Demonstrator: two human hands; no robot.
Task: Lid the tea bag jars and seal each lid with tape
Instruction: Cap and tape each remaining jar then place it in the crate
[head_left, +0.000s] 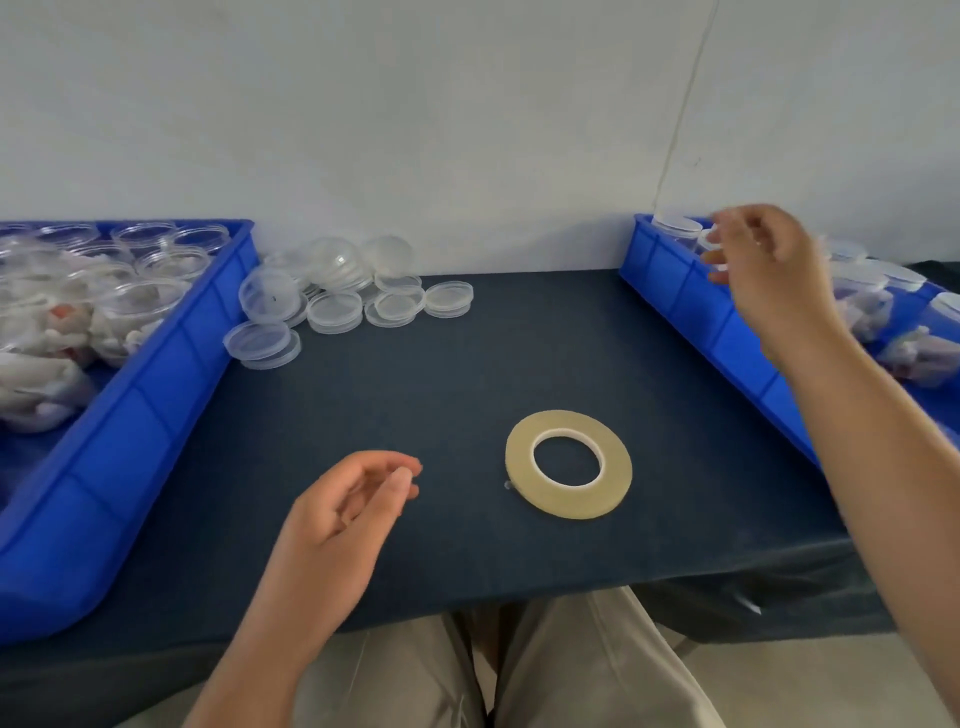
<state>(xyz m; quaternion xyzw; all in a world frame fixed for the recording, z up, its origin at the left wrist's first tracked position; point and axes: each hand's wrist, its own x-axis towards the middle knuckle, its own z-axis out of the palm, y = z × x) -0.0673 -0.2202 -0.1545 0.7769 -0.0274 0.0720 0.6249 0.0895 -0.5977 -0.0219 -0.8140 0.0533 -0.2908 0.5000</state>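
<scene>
- Found the open tea bag jars (150, 296) crammed into the left tray (156, 384), bags inside, no lids on. Made out roughly seven rims, too jumbled for an exact count.
- Spotted lidded jars (675, 226) over in the right tray (691, 296). Counted at least five, with maybe more hidden behind the arm. Couldn't tell whether any tape was on them, way too small.
- Reckoned the job was partway through: a capped batch on the right, a fair heap left to do on the left.
- Counted about a dozen loose lids (332, 312) heaped at the back of the surface (467, 374), just beside the left tray. Stacked, so no firm number.
- Noted one tape roll (569, 500) lying flat mid-surface, touched by neither hand.
- Caught the right hand (769, 270) above the right tray's far corner, fingers loosely spread, gripping nothing.
- Caught the left hand (337, 519) over the surface near the roll, fingers loosely curled, nothing visible in it.
</scene>
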